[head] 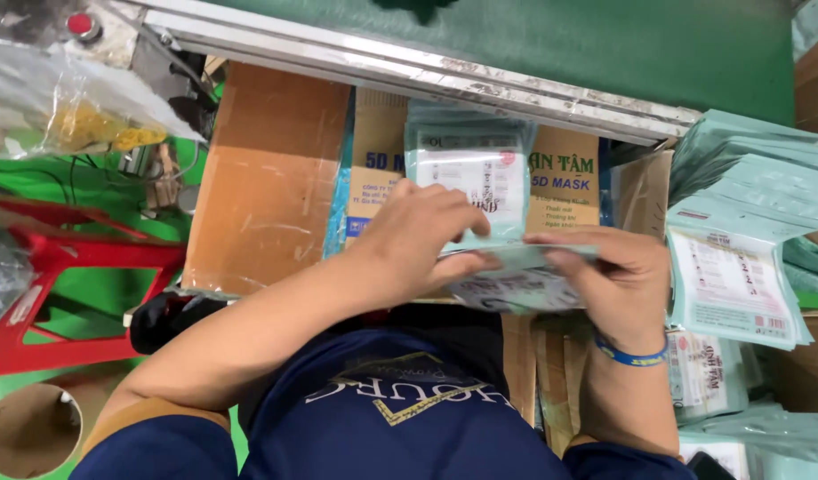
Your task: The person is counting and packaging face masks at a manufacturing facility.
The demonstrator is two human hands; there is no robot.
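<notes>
Cardboard box (267,178) wide at the left, metal rail (427,76) close above. Stack of packets (747,231) crowding the right edge. Left hand (418,236) and right hand (618,280) both clamped on flat teal packets (516,280), low at centre, little free room around.

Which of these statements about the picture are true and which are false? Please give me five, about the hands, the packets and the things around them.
1. Both hands hold a thin stack of flat packets. True.
2. The right hand wears a blue wristband. True.
3. The left hand rests on the red stool. False: it grips the packets, and the stool stands apart on the left.
4. A pile of teal packets lies to the right. True.
5. The conveyor belt at the top is red. False: it is green.
</notes>
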